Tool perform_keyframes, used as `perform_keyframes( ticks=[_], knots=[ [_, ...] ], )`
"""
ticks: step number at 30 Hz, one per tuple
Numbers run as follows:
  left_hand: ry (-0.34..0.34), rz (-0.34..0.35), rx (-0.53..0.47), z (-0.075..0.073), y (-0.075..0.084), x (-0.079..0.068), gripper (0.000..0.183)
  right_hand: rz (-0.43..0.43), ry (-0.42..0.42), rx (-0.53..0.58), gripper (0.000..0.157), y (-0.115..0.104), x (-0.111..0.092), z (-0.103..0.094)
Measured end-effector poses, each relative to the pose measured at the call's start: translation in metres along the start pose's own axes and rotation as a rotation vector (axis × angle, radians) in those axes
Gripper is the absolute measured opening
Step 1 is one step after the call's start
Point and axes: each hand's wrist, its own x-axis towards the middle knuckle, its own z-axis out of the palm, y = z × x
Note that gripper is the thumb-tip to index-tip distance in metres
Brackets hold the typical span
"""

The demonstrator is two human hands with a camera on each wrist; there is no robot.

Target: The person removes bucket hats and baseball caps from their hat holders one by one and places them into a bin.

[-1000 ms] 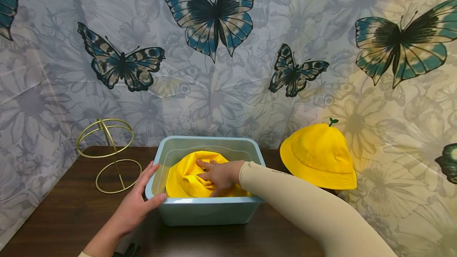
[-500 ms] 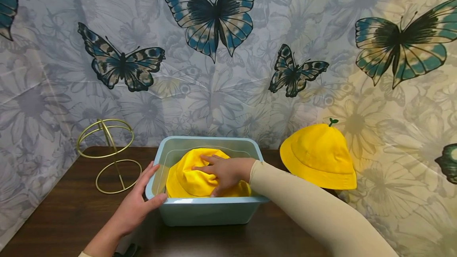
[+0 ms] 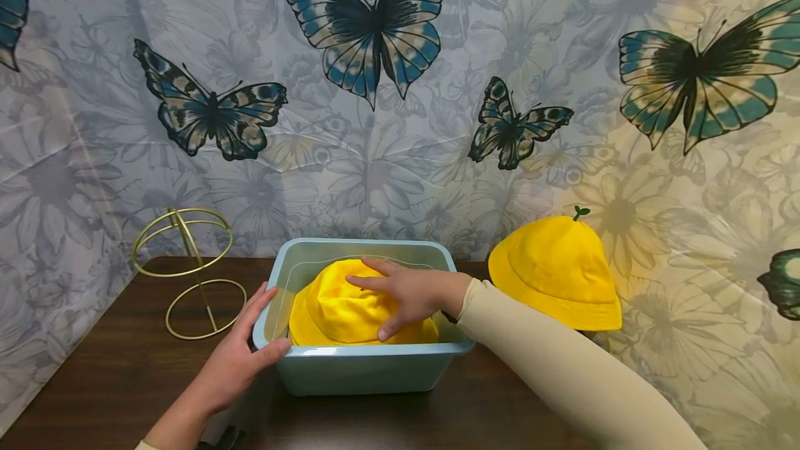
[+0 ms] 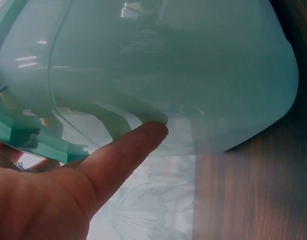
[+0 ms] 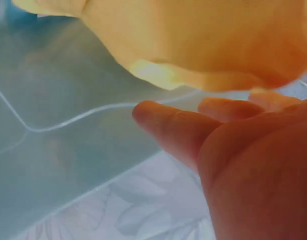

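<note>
A yellow bucket hat [image 3: 331, 304] lies crown up inside a pale blue-green plastic bin [image 3: 362, 370] in the head view. My right hand [image 3: 406, 294] is spread over the hat's right side, its fingers extended, not curled. In the right wrist view, those fingers [image 5: 168, 127] lie close to the hat's yellow cloth [image 5: 203, 40]; whether every fingertip touches it is unclear. My left hand [image 3: 240, 349] rests against the bin's front left corner, fingers along the left side and thumb at the front. The left wrist view shows a straight digit [image 4: 128, 150] against the bin wall [image 4: 193, 60].
A second yellow hat [image 3: 556, 269] with a green sprout on top stands to the right of the bin. On the left is a gold wire stand [image 3: 203, 283] with two rings. Both are by the dark wood table [image 3: 94, 367], before a butterfly-patterned cloth [image 3: 375, 179].
My right hand has drawn up and to the right across the hat, and the hat's dented crown now looks fuller and smoother. The left hand has stayed at the bin's corner.
</note>
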Motion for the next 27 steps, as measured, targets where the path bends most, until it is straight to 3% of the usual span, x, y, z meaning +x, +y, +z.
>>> perform_keyframes(
  ticks=[10,22,27],
  knots=[
    [-0.001,-0.006,0.013,0.000,0.001,-0.001,0.079,-0.039,0.159,0.140,0.099,0.000,-0.033,-0.018],
    [0.006,0.012,0.005,0.001,0.000,-0.001,0.079,-0.088,0.491,0.181,0.099,0.014,-0.095,-0.023],
    [0.008,0.021,0.005,0.001,0.000,-0.001,0.079,-0.043,0.690,0.376,0.093,0.021,-0.120,-0.006]
  ],
)
